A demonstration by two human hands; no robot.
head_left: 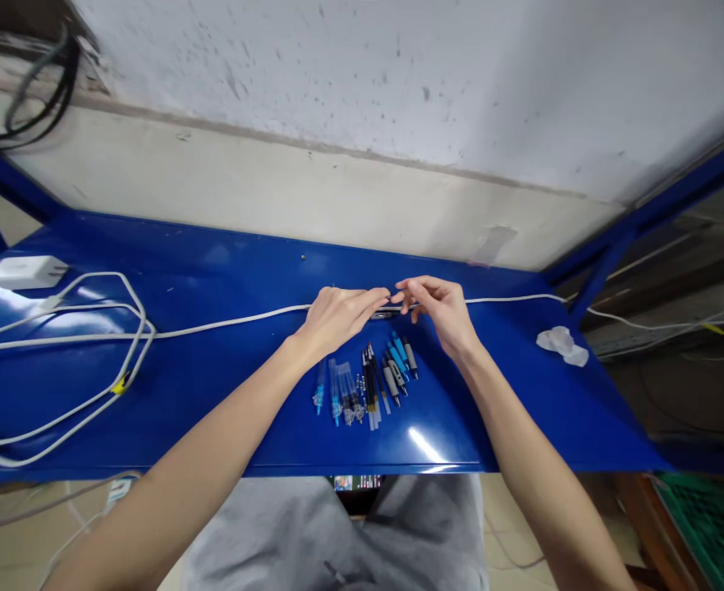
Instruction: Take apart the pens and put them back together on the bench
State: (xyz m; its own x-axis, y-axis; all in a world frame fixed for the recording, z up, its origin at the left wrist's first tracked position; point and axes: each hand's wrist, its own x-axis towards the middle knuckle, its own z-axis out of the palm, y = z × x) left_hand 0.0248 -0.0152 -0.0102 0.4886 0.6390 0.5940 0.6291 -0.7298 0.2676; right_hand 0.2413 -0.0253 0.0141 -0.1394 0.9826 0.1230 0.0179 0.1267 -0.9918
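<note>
My left hand point(341, 316) reaches over the blue table, its fingers pressed together; whatever they hold is too small or hidden to make out. Facing it, my right hand point(441, 312) has its fingers bent and apart, with the tips close to my left fingertips. A dark pen-like piece point(383, 314) lies just below the fingertips, partly hidden. Nearer me are clear pen barrels point(345, 386) with blue or dark ends. Beside them lie several thin pen refills point(373, 382) with dark tips. Grey and blue pen grip sections point(396, 369) are grouped to the right.
A white cable point(232, 322) crosses the table behind my hands, with loops at the left. A white adapter point(26, 271) sits back left, a crumpled white piece point(562, 345) at the right. A wall point(337, 193) rises behind the blue tabletop point(214, 410); blue frame bars point(651, 209) flank it.
</note>
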